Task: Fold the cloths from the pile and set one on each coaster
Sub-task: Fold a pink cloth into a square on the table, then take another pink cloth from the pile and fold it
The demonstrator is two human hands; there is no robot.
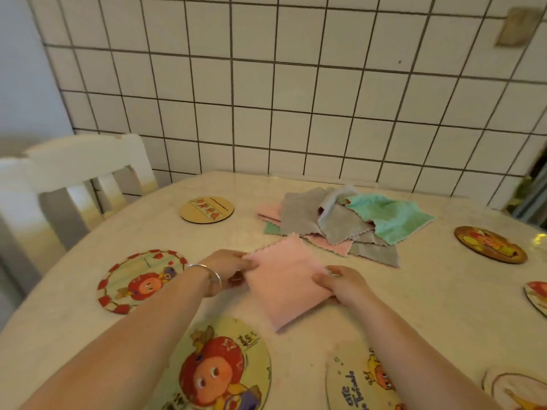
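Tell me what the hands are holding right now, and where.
Both grip the pink cloth: left hand pinches its left edge, right hand its right edge.

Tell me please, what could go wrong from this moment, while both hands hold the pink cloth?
1. The left hand and right hand pinch only the edges of the pink cloth; letting go early may let the fold spring open.
2. The pile lies just behind the cloth, so a far corner might snag it and drag loose cloths.
3. The nearest coaster lies partly under the left forearm, which may nudge it.
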